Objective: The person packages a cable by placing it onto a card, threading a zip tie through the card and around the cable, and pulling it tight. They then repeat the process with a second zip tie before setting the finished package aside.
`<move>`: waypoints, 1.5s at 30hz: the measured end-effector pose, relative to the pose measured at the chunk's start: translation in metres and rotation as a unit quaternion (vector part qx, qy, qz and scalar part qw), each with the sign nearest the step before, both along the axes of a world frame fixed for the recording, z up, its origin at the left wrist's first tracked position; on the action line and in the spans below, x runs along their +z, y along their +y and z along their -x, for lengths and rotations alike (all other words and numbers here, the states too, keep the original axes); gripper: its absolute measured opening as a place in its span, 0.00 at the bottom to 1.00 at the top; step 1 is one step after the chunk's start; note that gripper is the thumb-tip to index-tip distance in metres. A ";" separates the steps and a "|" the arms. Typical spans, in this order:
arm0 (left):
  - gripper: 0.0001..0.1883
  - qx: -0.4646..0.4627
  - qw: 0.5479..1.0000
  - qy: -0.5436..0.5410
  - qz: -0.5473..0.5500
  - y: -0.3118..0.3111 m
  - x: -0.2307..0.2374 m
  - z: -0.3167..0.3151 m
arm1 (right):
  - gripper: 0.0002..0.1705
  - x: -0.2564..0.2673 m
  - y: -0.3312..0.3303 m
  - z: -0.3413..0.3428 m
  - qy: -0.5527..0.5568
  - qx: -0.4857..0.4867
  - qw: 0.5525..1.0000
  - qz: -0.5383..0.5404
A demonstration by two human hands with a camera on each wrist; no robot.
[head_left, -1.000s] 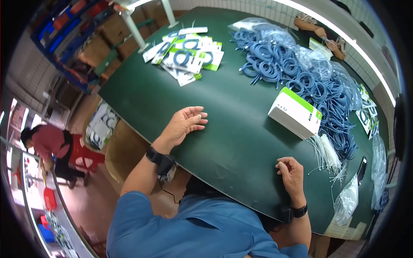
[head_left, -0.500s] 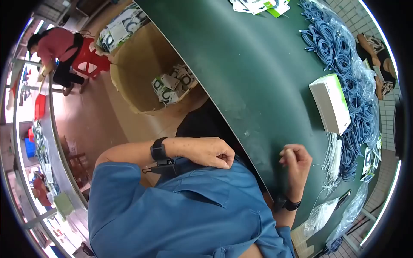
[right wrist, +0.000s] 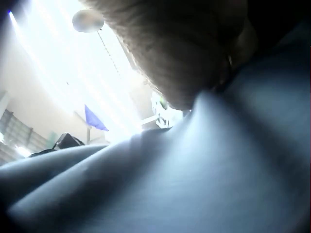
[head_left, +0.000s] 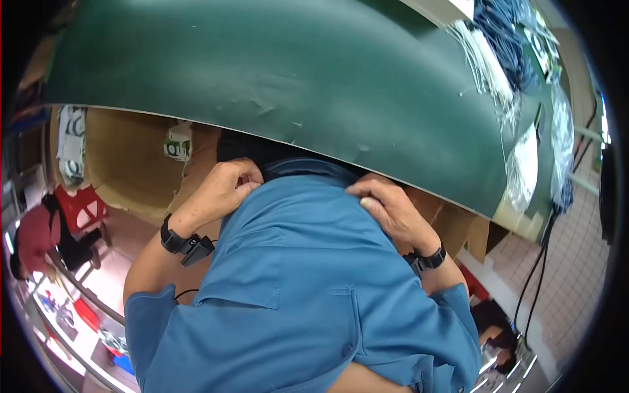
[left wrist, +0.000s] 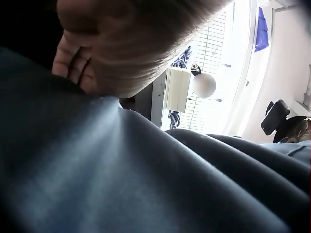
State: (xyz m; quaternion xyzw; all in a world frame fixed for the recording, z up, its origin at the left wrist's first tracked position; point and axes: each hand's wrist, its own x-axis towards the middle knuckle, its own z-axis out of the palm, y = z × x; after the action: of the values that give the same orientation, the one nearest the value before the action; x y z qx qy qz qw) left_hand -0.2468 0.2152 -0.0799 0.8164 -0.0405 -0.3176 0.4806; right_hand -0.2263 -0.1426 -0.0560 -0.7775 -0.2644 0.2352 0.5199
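Note:
Both hands are at the lower front of the blue shirt (head_left: 308, 229), close to the table's near edge. On one side my left hand (head_left: 225, 188) pinches the cloth with curled fingers. In the left wrist view the shirt fabric (left wrist: 114, 141) rises to a peak under that hand. My right hand (head_left: 392, 208) grips the shirt on the other side, thumb and fingers bent together. Its fingertips are mostly hidden in the right wrist view, where the cloth (right wrist: 204, 126) is drawn up in folds towards the palm.
The green table (head_left: 262, 78) spans the front. White cable ties (head_left: 481, 62), blue cables (head_left: 508, 49) and a clear plastic bag (head_left: 522, 167) lie at its right end. A large carton (head_left: 134, 164) with packaged cables (head_left: 177, 141) stands left. Another person (head_left: 39, 236) bends beyond it.
Both hands came back from over the table to the shirt front and took hold of its cloth. The head view has swung, so the table edge now runs across in front.

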 end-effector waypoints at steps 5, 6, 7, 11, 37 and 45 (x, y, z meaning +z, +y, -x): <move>0.08 0.020 0.993 0.101 0.058 -0.013 -0.004 -0.012 | 0.10 -0.046 -0.033 0.032 0.179 -0.144 0.967 0.113; 0.10 0.003 0.994 0.100 0.043 -0.014 -0.002 -0.014 | 0.11 -0.050 -0.034 0.034 0.230 -0.164 0.955 0.087; 0.12 -0.013 0.995 0.099 0.026 -0.013 0.000 -0.016 | 0.12 -0.051 -0.034 0.034 0.280 -0.182 0.941 0.059; 0.14 -0.077 0.995 0.045 0.035 -0.007 0.009 -0.020 | 0.17 -0.046 -0.038 0.025 0.267 -0.105 0.957 0.047; 0.30 -0.177 0.980 -0.087 -0.039 -0.009 -0.044 -0.028 | 0.23 -0.061 -0.024 0.003 0.186 -0.030 0.977 0.099; 0.33 0.023 0.990 0.039 0.137 0.024 -0.103 -0.006 | 0.21 -0.109 -0.031 0.014 0.209 -0.060 0.974 -0.055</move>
State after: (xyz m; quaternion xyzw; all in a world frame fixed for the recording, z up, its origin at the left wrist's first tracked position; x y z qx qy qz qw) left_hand -0.2403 0.2387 -0.1825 0.7307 -0.0461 -0.3295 0.5961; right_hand -0.2403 -0.1733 -0.1650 -0.6957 -0.1149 0.3457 0.6191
